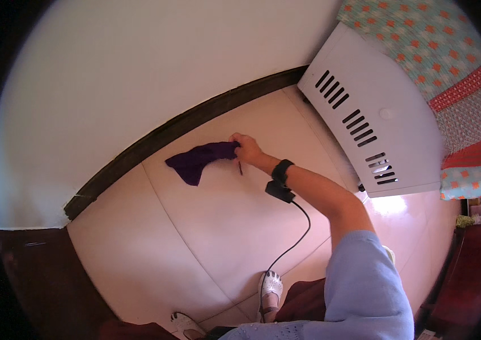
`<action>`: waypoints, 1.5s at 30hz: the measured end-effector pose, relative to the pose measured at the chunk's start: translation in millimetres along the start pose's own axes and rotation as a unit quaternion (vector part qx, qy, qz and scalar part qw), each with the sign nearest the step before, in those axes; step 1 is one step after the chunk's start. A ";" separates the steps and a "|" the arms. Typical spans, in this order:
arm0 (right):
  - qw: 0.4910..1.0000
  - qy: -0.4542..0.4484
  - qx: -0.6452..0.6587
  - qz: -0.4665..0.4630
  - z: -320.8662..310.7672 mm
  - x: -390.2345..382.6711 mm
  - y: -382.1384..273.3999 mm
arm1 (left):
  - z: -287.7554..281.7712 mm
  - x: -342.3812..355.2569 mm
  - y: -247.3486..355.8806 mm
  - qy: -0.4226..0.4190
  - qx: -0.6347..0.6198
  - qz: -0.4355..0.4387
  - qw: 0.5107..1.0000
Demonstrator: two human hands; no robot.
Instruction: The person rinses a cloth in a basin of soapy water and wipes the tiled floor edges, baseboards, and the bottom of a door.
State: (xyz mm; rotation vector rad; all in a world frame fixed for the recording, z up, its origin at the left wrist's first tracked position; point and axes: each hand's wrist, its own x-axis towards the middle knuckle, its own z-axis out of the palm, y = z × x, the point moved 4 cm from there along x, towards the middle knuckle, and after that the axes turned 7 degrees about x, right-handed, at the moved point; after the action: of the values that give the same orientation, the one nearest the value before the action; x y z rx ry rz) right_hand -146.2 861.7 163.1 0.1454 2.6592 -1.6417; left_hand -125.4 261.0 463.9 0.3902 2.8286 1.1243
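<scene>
Lavender sleeve [365, 283] and white sandals [270, 289] lying nearest; beyond, the right hand [247, 149] is closing on a dark purple cloth [200, 160], pinching its right end above the pale tiled floor [195, 238]. Cloth is hanging limp: judged light, soft, best bunched at an edge. Left hand unseen.

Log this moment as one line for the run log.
right hand: gripping dark purple cloth | cloth hangs above tiled floor | left hand: out of view | nearby: white slotted cabinet, dark baseboard

I see a white slotted appliance [373, 119], patterned bedding [439, 51], pale floor tiles [206, 226] and a dark skirting board [178, 127].
</scene>
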 end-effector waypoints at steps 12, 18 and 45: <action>0.931 0.352 0.044 0.085 -76.5 -19.7 54.0 | 479.7 78.5 -27.6 -0.014 0.328 0.100 0.939; 0.912 0.398 -0.100 -0.023 -134.5 2.1 30.0 | 474.8 75.7 -27.7 -0.011 0.358 0.056 0.932; 0.664 -0.017 -0.740 0.106 -199.1 118.4 122.5 | 482.5 78.3 -31.9 -0.053 0.341 0.054 0.937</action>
State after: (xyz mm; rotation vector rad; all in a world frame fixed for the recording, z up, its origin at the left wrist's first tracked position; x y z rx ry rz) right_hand -246.1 1102.5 136.2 0.3166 2.7868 0.8261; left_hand -130.4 580.1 92.2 0.6231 3.0375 0.0749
